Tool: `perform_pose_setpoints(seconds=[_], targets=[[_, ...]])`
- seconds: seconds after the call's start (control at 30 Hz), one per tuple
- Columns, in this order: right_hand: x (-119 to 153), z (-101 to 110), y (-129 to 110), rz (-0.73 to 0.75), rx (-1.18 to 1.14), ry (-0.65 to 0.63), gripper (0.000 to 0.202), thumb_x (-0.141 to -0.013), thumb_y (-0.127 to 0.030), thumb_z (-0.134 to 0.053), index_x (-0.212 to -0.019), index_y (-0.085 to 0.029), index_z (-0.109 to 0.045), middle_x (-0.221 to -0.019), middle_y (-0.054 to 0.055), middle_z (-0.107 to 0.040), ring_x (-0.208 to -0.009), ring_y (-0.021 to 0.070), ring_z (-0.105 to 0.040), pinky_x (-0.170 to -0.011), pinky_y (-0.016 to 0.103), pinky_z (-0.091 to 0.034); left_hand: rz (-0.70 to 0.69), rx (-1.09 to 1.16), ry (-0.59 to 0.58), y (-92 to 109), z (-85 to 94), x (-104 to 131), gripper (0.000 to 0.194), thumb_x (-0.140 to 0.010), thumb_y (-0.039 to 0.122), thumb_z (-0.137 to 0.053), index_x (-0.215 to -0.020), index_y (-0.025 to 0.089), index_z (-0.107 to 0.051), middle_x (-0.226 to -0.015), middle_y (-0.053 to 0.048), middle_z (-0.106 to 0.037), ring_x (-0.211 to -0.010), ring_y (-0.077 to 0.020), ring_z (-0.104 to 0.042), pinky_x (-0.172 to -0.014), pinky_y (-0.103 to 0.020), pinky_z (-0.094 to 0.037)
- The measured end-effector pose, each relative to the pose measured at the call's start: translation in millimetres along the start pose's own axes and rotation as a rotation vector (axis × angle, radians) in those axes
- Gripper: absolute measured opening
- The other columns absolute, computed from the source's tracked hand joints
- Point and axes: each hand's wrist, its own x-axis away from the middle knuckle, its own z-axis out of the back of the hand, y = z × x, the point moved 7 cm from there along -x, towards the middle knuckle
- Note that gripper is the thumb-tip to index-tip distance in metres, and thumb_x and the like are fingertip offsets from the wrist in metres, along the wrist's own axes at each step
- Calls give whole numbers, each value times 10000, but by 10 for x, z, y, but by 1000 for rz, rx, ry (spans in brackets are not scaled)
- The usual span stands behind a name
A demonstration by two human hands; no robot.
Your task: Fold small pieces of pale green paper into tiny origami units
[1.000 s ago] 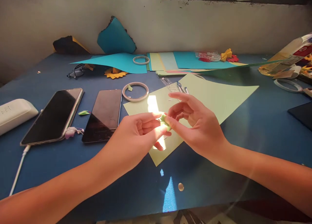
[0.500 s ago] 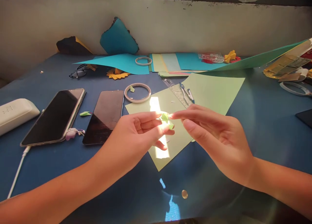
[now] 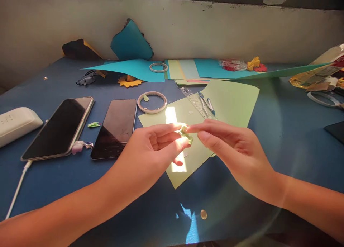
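Both hands are meeting mid-table: left hand [image 3: 154, 146] is pinching a small folded green paper piece [image 3: 185, 132] between thumb and fingers, right hand [image 3: 231, 146] is closing fingertips on its other edge. Piece is looking light, thin, easily crushed; best gripped at folded edges. Light green sheet [image 3: 228, 100] is lying underneath, ruler [image 3: 195, 100] and pen [image 3: 211, 106] at 12 o'clock, tape ring [image 3: 152, 102] at 11, two phones [image 3: 115, 127] at 9. Nothing is blocking the hands.

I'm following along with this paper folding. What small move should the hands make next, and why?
Probably press the crease tighter. The left hand and right hand both pinch the small green folded piece at their fingertips, above the light green sheet, and it looks loosely crumpled rather than flat.
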Motion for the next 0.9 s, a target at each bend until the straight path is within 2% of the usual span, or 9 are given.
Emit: perform_pose_setpoints(seconds=[0.2, 0.4, 0.53, 0.7, 0.9], targets=[[29, -14, 31, -71, -58, -15, 213, -816, -202, -482, -899, -203, -679, -715, 0, -572, -590, 84, -444, -521, 210, -372, -172, -177, 153, 45, 83, 64, 195, -742, 230, -623, -923, 264, -686, -799, 21, -683, -679, -125, -624, -569, -198, -546], [54, -27, 34, -87, -123, -18, 222, -827, -205, -478, -939, -227, -668, -692, -10, -519, -577, 82, -422, -507, 216, -360, -250, -305, 211, 110, 96, 86, 190, -740, 229, -617, -915, 236, -690, -769, 31, -699, -596, -99, -625, -556, -174, -544], [89, -79, 23, -98, -129, -60, 238, -831, -198, -475, -973, -252, -658, -641, -15, -472, -596, 99, -451, -503, 222, -370, -394, -565, 282, 223, 95, 133, 157, -737, 211, -595, -865, 197, -684, -805, 6, -714, -596, -110, -641, -452, -151, -491], [139, -128, -50, -28, -119, -90, 289, -819, -144, -459, -1020, -254, -635, -610, -18, -442, -562, 104, -457, -462, 212, -391, -584, -924, 314, 346, 11, 198, 191, -763, 179, -508, -883, 193, -656, -745, -16, -721, -557, -128, -639, -455, -207, -440], [189, -193, -99, -1, -101, -162, 339, -821, -129, -439, -1109, -243, -578, -639, -19, -454, -619, 110, -488, -514, 206, -448, -660, -1038, 369, 374, 14, 227, 137, -766, 176, -518, -736, 199, -650, -608, 15, -682, -475, -111, -590, -456, -216, -394]])
